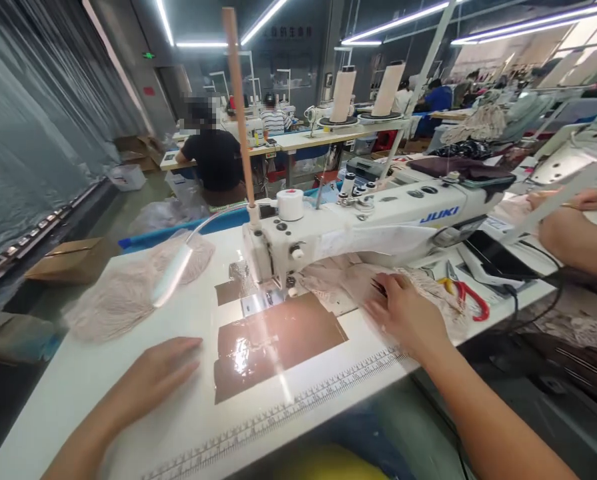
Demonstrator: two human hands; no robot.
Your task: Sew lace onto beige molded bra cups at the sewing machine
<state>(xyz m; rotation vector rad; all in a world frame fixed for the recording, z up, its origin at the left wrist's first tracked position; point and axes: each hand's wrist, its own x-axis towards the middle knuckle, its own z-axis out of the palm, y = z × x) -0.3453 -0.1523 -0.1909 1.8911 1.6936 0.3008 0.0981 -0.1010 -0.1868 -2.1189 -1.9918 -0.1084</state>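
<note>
Bright worktop (68, 393), dimmer behind; mixed overhead and close light.
Ceiling tubes (398, 24) burn white; pale window (593, 37) upper right; glowing lamp (173, 275) low over worktop. Hard glare plus pale streak on brown sheet (288, 337). Left-side curtain (43, 107) in gloom, dull sheen. Right hand (403, 307) blurred, left hand (158, 367) slightly soft. Far detail mushy; 1 head (198, 112) pixelated. Wide-angle stretch toward edges.

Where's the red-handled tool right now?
The red-handled tool lies at right in the head view, between the person's right hand and the black-screened device.
</note>
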